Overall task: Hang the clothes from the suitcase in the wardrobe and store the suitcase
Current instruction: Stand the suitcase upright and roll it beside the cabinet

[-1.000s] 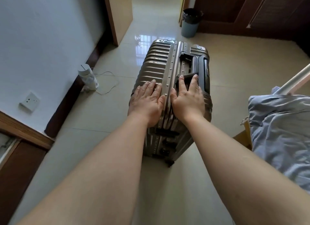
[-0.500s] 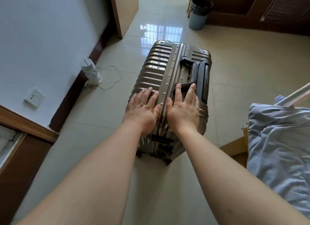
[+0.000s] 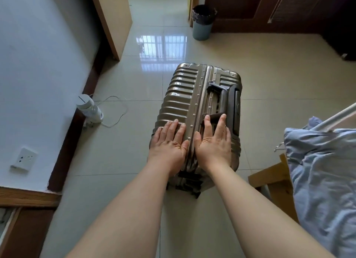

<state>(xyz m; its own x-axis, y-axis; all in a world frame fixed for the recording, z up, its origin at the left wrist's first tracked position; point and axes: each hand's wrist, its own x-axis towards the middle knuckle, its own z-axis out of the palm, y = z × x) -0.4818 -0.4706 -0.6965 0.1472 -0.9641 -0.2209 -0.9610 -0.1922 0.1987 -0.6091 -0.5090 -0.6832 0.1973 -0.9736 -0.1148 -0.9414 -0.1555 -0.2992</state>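
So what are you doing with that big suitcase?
A person has both hands flat on a closed, bronze-coloured ribbed hard-shell suitcase on the shiny tiled floor. The left hand rests on the ribbed shell; the right hand lies beside it, fingertips touching the dark side handle. Crumpled light-blue cloth lies on the right.

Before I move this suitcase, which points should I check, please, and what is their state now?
1. Suitcase closed: ok, the two shells meet along the seam.
2. Left hand flat on the ribbed shell: ok.
3. Right hand flat, fingertips at the handle, not gripping it: ok.
4. White cable on the floor lies apart from the suitcase: ok.
5. Wheels free to roll: cannot tell, mostly hidden under the case.
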